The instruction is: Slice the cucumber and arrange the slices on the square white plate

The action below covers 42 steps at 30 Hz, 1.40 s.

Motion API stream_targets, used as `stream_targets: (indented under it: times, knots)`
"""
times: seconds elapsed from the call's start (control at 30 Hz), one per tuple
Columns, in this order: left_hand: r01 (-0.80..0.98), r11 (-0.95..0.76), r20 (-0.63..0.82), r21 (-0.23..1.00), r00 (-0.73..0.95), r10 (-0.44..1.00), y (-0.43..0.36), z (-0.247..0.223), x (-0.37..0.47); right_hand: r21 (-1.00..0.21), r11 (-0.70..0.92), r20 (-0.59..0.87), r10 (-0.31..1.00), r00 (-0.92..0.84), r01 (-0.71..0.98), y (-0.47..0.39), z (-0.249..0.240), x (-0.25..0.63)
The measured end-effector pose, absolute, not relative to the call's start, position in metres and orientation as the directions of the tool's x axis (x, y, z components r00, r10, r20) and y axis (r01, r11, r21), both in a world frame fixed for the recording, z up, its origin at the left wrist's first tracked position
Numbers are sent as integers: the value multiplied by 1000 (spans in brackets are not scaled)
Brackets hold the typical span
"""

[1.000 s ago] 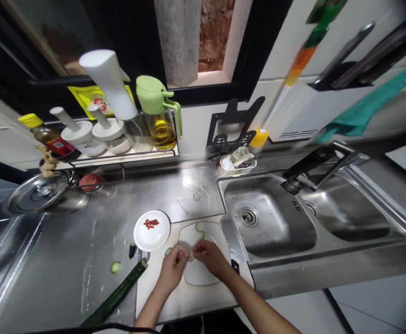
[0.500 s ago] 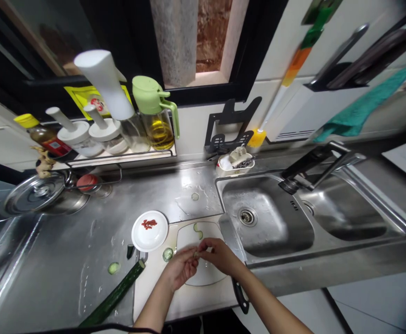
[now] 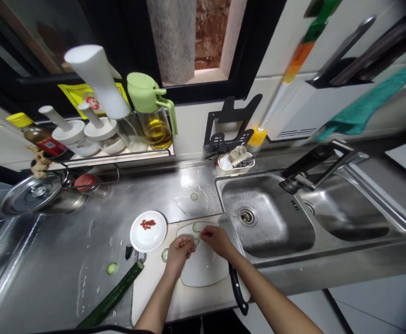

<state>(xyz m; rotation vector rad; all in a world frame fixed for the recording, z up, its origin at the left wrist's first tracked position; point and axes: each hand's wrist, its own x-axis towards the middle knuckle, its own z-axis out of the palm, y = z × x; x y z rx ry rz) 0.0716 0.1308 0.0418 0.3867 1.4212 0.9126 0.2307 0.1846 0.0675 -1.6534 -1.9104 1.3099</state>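
My left hand (image 3: 181,253) is closed in a pinch above the square white plate (image 3: 206,273). Facing it, my right hand (image 3: 218,241) also pinches, fingertips close to the left ones. Between them is a thin, pale cucumber slice (image 3: 196,241), partly hidden by the fingers. A curved green-edged cucumber piece (image 3: 195,228) lies at the plate's far edge. The plate rests on a pale cutting board (image 3: 147,297). Left of my left hand lies another cucumber slice (image 3: 164,254). A knife (image 3: 237,292) lies along the board's right side, its blade partly behind my right hand.
A round white plate (image 3: 136,239) with small red pieces stands left of the board. A long cucumber (image 3: 114,297), a cut end (image 3: 112,268) and a dark peel piece (image 3: 129,251) lie nearby. The sink (image 3: 268,232) is at right; a condiment shelf (image 3: 119,158) stands behind.
Both hands have moved slightly away from me, towards the plate's far edge, and their fingertips have drawn a little apart. The thin slice now shows between them. The view has shifted slightly.
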Motion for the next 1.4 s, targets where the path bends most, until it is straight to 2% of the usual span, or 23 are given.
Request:
stream_targets:
  times: [0.17, 0.27, 0.37, 0.67, 1.13, 1.4]
  knots:
    - [1, 553, -534, 833, -259, 805, 142, 41, 74, -689, 32, -297, 899, -323, 724, 201, 61, 226]
    - [181, 525, -457, 831, -314, 832, 146, 42, 76, -626, 117, -270, 895, -355, 771, 208, 59, 223]
    - [279, 517, -424, 809, -332, 843, 148, 40, 78, -569, 187, -254, 886, -387, 801, 211, 58, 221]
    - [467, 470, -350, 749, -323, 879, 147, 42, 84, -462, 276, -225, 883, -412, 843, 209, 48, 220]
    - [561, 425, -292, 710, -313, 903, 147, 48, 93, -365, 390, -98, 887, -451, 846, 202, 42, 221]
    - [635, 295, -140, 714, -284, 949, 143, 40, 91, -322, 442, 4, 885, -465, 838, 198, 36, 222]
